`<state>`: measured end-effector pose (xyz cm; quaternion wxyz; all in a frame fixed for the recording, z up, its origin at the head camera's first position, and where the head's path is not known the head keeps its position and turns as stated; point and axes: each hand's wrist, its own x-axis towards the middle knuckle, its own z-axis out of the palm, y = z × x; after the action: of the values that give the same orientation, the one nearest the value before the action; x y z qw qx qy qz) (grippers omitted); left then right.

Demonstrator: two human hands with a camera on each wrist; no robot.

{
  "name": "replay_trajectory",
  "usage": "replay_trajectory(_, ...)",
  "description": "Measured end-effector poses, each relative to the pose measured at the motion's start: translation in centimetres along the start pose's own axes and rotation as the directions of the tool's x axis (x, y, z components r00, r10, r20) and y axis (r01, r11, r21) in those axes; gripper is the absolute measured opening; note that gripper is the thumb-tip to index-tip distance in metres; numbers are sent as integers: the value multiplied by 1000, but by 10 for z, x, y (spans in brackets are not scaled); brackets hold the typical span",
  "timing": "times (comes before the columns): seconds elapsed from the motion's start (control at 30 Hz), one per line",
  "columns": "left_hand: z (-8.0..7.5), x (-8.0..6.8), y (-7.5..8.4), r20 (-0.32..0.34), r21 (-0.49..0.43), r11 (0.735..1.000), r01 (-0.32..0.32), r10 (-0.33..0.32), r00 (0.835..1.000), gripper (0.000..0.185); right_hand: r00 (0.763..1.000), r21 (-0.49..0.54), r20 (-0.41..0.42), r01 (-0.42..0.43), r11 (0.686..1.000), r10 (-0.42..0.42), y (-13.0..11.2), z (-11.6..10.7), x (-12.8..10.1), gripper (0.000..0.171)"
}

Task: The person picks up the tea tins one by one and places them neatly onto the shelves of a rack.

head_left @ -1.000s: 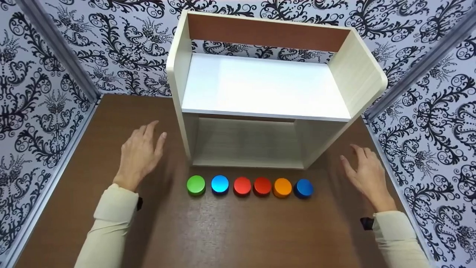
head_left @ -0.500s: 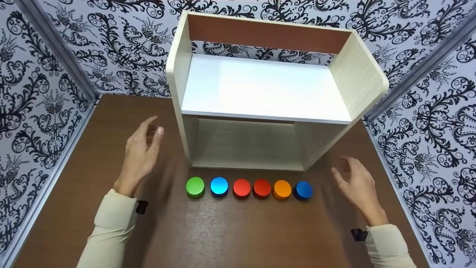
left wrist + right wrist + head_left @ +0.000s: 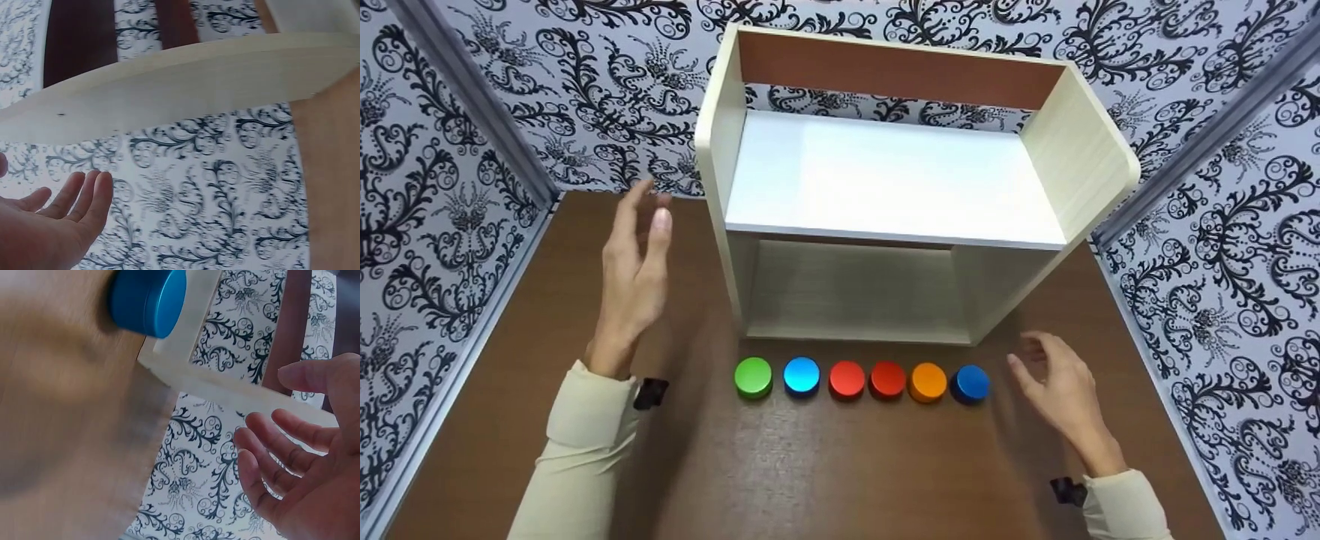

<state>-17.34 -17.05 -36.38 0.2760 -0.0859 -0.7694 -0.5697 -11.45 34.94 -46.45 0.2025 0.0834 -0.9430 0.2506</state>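
Observation:
Left of the shelf unit (image 3: 885,180), my left hand (image 3: 634,270) is raised with loosely bent fingers and holds nothing. In the left wrist view that hand (image 3: 56,225) appears beside the shelf's side panel (image 3: 169,101), apart from it. My right hand (image 3: 1061,390) hovers to the right of a dark blue round cap (image 3: 971,384), fingers relaxed, nothing in them. The right wrist view shows the blue cap (image 3: 149,301) apart from the fingers. Leftward in the same row lie an orange cap (image 3: 928,382), two red caps (image 3: 888,379), a light blue cap (image 3: 802,376) and a green cap (image 3: 754,377).
The unit has a white upper shelf (image 3: 892,180) and a lower compartment (image 3: 855,292). It stands on a brown table (image 3: 810,472), with the row of caps in front of it. Patterned wall panels (image 3: 1245,300) enclose the table at the back and sides.
My left hand has risen and moved away from me, toward the back. My right hand has moved left and nearer to me, closer to the dark blue cap. The caps stay put.

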Motion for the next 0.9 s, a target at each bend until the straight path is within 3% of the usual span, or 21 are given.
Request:
replay_trajectory(0.17,4,15,20,-27,-55,995,-78,77,997,50,1000,20,30,-1,1000,1,-8,5,-6,33)
replay_trajectory(0.33,8,26,33,-33,-71,991,-116,113,993,51,998,31,59,10,999,-12,-12,10,-11,35)
replay_trajectory(0.73,22,44,43,13,-156,973,-168,172,985,52,995,64,99,11,998,-17,-17,21,-21,49)
replay_trajectory(0.9,28,50,44,49,-177,958,-225,236,970,52,993,83,113,6,997,-15,-19,24,-22,54)
